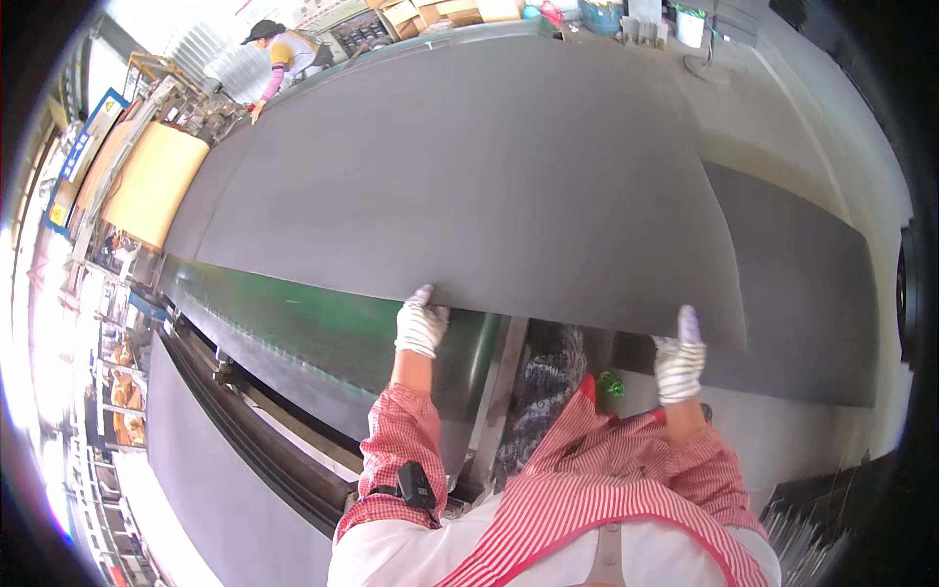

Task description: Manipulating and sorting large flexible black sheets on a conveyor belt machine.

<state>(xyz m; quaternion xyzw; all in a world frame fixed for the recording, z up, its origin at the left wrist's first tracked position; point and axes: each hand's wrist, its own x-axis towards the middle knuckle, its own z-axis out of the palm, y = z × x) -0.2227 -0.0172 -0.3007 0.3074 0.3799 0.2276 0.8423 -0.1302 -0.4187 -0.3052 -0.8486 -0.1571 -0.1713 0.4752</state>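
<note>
A large dark grey sheet lies spread over a long green table. My left hand, in a white knit glove, grips the sheet's near edge left of centre. My right hand, also gloved, pinches the same edge near the sheet's right corner. Both red-and-white checked sleeves reach up from the lower edge of the picture. At the far end of the sheet another person in a dark cap holds its far-left corner.
Another dark grey sheet lies under the first at the right. A tan board rests at the far left. Boxes and containers crowd the far end. A dark machine rail runs below the green table.
</note>
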